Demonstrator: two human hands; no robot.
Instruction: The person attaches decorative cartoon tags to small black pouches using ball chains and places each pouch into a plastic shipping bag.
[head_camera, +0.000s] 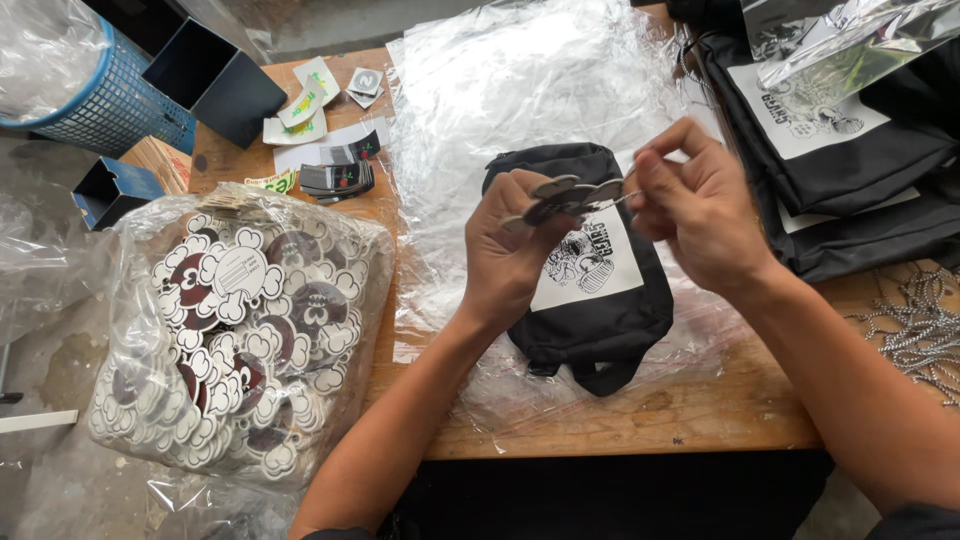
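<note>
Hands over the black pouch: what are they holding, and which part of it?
The left hand pinches a small fan of flat round tags by their lower edges. The right hand has its grip on the tags' right side, apparently a thin metal piece.

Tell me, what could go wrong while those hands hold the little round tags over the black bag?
The left hand pinches a fanned stack of tags while the right hand picks at one, so some might slip onto the black bag or the crinkly plastic sheet. Also, the bulging bag of cutouts hangs past the table edge and could slide off.
</note>
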